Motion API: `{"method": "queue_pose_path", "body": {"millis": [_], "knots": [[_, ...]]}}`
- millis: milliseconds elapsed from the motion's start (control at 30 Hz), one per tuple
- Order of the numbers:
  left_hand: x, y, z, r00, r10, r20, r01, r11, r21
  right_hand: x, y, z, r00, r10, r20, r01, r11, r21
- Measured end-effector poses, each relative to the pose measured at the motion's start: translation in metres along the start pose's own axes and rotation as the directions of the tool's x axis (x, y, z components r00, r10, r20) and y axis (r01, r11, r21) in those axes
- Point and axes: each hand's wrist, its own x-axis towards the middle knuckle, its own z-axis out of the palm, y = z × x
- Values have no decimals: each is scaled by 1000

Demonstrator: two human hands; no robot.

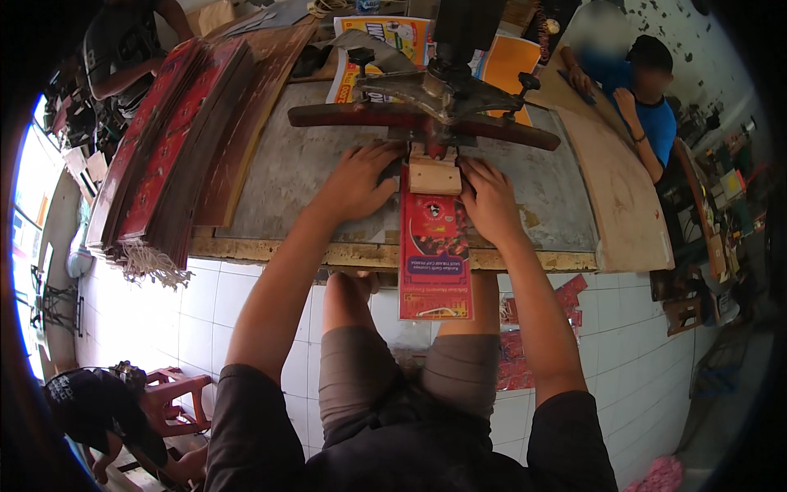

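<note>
A long red printed piece [434, 246] with a white string at its near end lies on the grey worktop [279, 176] and juts over the front edge. Its far end goes under a pale wooden block [434, 179] below a hand press [443, 90] with a wide red crossbar. My left hand [361, 182] rests flat left of the block, fingers stretched toward the press foot, thumb apart. Along the right side of the block and the red piece lies my right hand [492, 201], fingers extended, fingertips touching near the block. Neither hand is wrapped round anything.
Stacks of red printed pieces [176, 148] with dangling strings lie at the left. Bright printed sheets [393, 37] sit behind the press. More red pieces [516, 361] are on the tiled floor. Other people [648, 123] are at the far right, far left and lower left, near a red stool [176, 402].
</note>
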Motion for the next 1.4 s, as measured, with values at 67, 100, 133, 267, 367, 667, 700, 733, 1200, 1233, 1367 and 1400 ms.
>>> {"method": "queue_pose_path", "body": {"millis": [67, 100, 133, 267, 367, 667, 700, 733, 1200, 1233, 1367, 1400], "knots": [[0, 1, 0, 1000, -7, -4, 7, 1000, 11, 0, -1, -1, 1000, 1, 17, 0, 1000, -23], [0, 2, 0, 1000, -10, 0, 10, 1000, 16, 1, -1, -2, 1000, 0, 18, 1, 1000, -25], [0, 3, -1, 1000, -13, 4, 13, 1000, 22, 0, -2, -2, 1000, -1, 19, 1, 1000, -27], [1, 1, -1, 1000, -5, 10, 5, 1000, 28, 1, -4, -3, 1000, 7, 19, -6, 1000, -29], [0, 3, -1, 999, -29, 21, 28, 999, 30, 1, -3, -3, 1000, 1, 17, 0, 999, -33], [-1, 5, -1, 1000, -9, 3, 9, 999, 53, 0, -3, -1, 1000, 9, 7, -9, 999, -35], [-2, 4, -1, 1000, -7, -6, 7, 999, 54, 0, -3, -1, 1000, 8, 6, -7, 1000, -26], [-2, 4, 0, 1000, -4, -15, 5, 998, 55, 1, -3, -1, 1000, 6, 5, -6, 1000, -16], [-29, 29, -13, 995, -26, -98, 25, 1000, -14, -4, -17, -23, 993, 58, -100, -21, 940, 341], [-35, 34, -8, 992, -6, -128, 2, 999, -32, -6, -22, -25, 990, 43, -134, 9, 932, 363], [-52, 57, 0, 982, 15, -187, -36, 994, -106, -5, -26, -30, 988, 31, -149, 37, 901, 433], [-53, 60, -1, 981, 22, -193, -42, 994, -99, -5, -27, -31, 989, 17, -149, 51, 897, 440]]}}
